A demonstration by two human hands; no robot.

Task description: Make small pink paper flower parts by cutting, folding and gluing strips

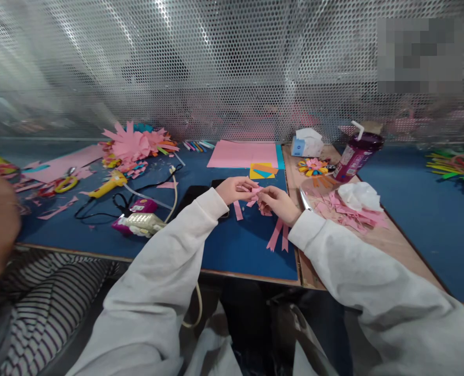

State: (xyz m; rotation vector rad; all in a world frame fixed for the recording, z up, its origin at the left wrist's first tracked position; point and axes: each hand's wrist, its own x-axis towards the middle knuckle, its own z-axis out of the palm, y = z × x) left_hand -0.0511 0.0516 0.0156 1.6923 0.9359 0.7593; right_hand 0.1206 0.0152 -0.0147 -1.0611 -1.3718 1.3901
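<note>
In the middle of the head view, both hands meet over the blue table. My right hand (282, 203) is closed in a pinch on a cut pink paper piece (256, 192). My left hand (236, 189) reaches in from the other side, its bent fingers closed at the same paper. Part of the piece is hidden by the fingers. Pink paper strips (276, 237) with notched ends show below my right wrist, and another pink strip (238, 210) lies under my left hand. Yellow, orange and blue paper pieces (262, 171) lie just beyond the hands.
Pink sheets (242, 154) lie behind. To the left are a yellow glue gun (108, 185), yellow-handled scissors (66, 184), cords and a pink paper flower (132, 141). To the right are scissors (304, 199), pink scraps (334, 211), a purple cup (355, 156) and a tissue box (306, 143). A person sits left.
</note>
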